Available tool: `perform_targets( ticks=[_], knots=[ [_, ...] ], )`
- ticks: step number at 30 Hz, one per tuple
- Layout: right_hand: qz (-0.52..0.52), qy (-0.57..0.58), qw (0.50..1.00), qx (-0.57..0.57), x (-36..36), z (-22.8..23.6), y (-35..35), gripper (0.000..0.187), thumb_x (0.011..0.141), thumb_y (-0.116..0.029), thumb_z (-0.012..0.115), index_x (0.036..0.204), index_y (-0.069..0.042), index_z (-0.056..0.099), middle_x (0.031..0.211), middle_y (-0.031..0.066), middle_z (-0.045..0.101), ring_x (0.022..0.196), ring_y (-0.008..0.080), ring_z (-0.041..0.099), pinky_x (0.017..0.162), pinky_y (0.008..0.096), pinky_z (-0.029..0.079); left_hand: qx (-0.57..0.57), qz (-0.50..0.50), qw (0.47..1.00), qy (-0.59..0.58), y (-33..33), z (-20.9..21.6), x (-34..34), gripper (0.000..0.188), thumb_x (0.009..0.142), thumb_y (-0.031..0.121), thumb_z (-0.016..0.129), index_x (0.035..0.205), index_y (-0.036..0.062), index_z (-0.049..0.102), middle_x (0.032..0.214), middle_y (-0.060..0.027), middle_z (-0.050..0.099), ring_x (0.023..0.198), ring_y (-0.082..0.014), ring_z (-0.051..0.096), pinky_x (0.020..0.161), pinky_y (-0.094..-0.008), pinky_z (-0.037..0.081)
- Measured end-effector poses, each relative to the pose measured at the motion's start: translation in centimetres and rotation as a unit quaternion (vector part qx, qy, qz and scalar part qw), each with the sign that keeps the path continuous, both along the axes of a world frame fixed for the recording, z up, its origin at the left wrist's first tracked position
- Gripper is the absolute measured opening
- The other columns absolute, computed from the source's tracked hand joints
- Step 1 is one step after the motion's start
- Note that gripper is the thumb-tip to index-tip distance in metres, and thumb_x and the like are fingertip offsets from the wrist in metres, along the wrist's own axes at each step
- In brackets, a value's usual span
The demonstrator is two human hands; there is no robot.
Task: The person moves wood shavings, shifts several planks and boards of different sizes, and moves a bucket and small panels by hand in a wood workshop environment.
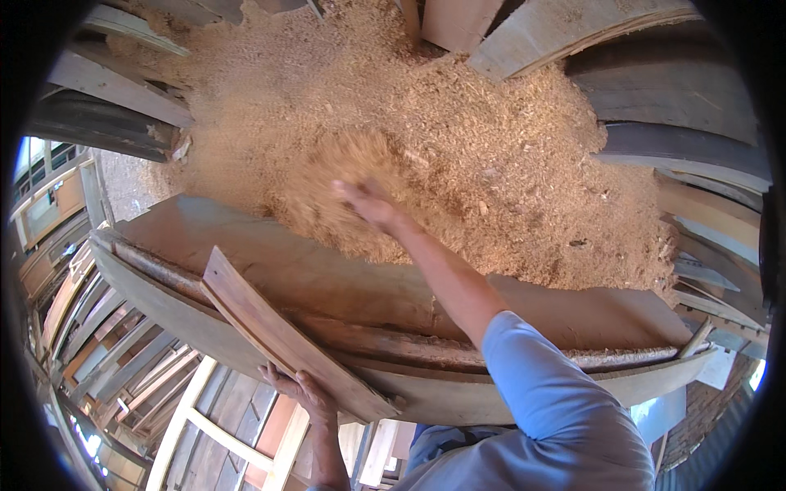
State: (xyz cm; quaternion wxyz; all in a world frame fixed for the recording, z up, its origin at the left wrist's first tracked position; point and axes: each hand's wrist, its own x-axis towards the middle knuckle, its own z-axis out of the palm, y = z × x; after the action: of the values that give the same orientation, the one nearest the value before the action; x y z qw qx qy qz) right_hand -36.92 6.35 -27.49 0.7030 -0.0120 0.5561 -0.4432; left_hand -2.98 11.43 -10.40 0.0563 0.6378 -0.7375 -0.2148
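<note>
My right arm stretches over a large heap of wood shavings and sawdust [491,164]. At its end my right hand [372,206] is somewhat blurred, fingers stretched out and apart, with a smeared spray of shavings around it. A narrow wooden board [282,323] lies slanted across the front wooden wall [360,295] that borders the heap. My left hand [307,397] is at the board's lower left edge, fingers and thumb bent against it; part of the grip is hidden.
Planks [123,86] jut in at the far left, and a thick board [573,33] at the far right. More boards [679,151] line the right side. Stacked timber [106,327] stands at the left, with a pale wooden frame [221,438] below the front wall.
</note>
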Motion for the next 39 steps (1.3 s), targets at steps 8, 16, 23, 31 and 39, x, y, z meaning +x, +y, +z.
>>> perform_targets(
  ticks=[8, 16, 23, 31, 39],
  knots=[
    [0.121, 0.621, 0.768, 0.1, -11.5, -1.6, 1.8, 0.086, 0.087, -0.044, 0.061, 0.15, -0.009, 0.012, 0.148, 0.0262, 0.025, 0.137, 0.0405, 0.026, 0.114, 0.0539, 0.017, -0.019, 0.014, 0.997, -0.068, 0.2, 1.3, -0.6, 0.094, 0.089, 0.07, 0.034, 0.146, -0.0017, 0.012, 0.151, -0.0266, 0.003, 0.142, -0.0381, 0.003, 0.114, -0.0502, 0.006],
    [0.261, 0.447, 0.846, 0.132, -4.6, -6.2, -3.7, 0.08, 0.087, -0.044, 0.057, 0.148, -0.008, 0.021, 0.15, 0.0266, 0.024, 0.139, 0.0416, 0.022, 0.115, 0.0569, 0.01, -0.002, 0.023, 0.999, -0.048, -0.1, 1.3, -1.9, 0.097, 0.087, 0.073, 0.032, 0.146, -0.001, 0.011, 0.152, -0.0268, 0.001, 0.143, -0.0382, 0.001, 0.114, -0.0508, 0.005],
    [0.328, 0.511, 0.794, -0.01, 2.2, -4.1, 0.5, 0.054, 0.085, -0.034, 0.059, 0.136, -0.019, 0.048, 0.153, 0.0197, 0.02, 0.142, 0.0423, 0.012, 0.116, 0.0537, -0.001, -0.009, 0.028, 0.999, -0.042, 0.0, 1.4, -0.9, 0.097, 0.087, 0.072, 0.033, 0.146, -0.0013, 0.01, 0.152, -0.0266, -0.001, 0.143, -0.037, -0.001, 0.114, -0.0501, 0.004],
    [0.404, 0.602, 0.666, 0.176, -10.8, -11.0, 23.7, 0.037, 0.09, -0.017, 0.05, 0.126, -0.013, 0.056, 0.14, 0.0109, 0.046, 0.123, 0.0289, 0.048, 0.108, 0.0438, 0.034, -0.034, 0.003, 0.999, -0.041, 0.1, 0.8, -0.8, 0.09, 0.091, 0.066, 0.034, 0.145, -0.0029, 0.016, 0.151, -0.0282, 0.006, 0.142, -0.0391, 0.004, 0.113, -0.0507, 0.004],
    [0.187, 0.477, 0.758, 0.404, -20.4, -8.7, 38.6, 0.059, 0.088, -0.028, 0.063, 0.138, -0.005, 0.043, 0.14, 0.0196, 0.045, 0.126, 0.0295, 0.048, 0.101, 0.0392, 0.043, -0.039, 0.004, 0.998, -0.05, 0.0, 1.6, -0.6, 0.088, 0.092, 0.065, 0.033, 0.146, -0.0015, 0.011, 0.151, -0.0262, 0.008, 0.142, -0.0385, 0.006, 0.113, -0.0501, 0.008]
  ],
)
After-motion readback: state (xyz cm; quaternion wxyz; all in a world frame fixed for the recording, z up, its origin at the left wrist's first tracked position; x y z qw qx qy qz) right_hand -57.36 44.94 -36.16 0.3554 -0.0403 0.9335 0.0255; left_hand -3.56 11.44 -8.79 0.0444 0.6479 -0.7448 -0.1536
